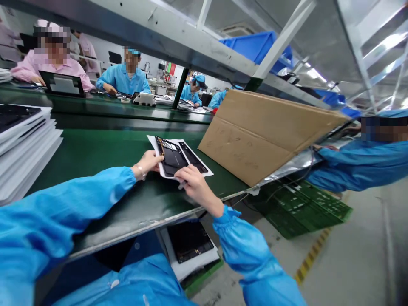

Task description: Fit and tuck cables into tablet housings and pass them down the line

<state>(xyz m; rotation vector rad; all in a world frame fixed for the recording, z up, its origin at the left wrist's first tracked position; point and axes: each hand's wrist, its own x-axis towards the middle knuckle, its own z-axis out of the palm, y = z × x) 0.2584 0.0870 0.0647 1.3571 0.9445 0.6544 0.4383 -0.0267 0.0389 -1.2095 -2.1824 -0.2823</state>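
A black tablet back cover [174,158] with copper-coloured strips and a silvery patch at its far end lies tilted on a white sheet above the green bench. My left hand [149,163] grips its left edge together with the sheet, thumb on top. At the near right corner of the cover is my right hand [192,180], its fingers curled round a small grey object [182,185] whose kind I cannot make out. Just beyond, a second black cover [196,158] rests on another white sheet, partly hidden by the first.
A tall stack of white sheets and black covers [28,157] stands at the left. A cardboard sheet [261,131] leans along the right end of the green bench [105,153]. Below the edge sit more covers [191,240]. Co-workers sit opposite; another person [360,165] is at the right.
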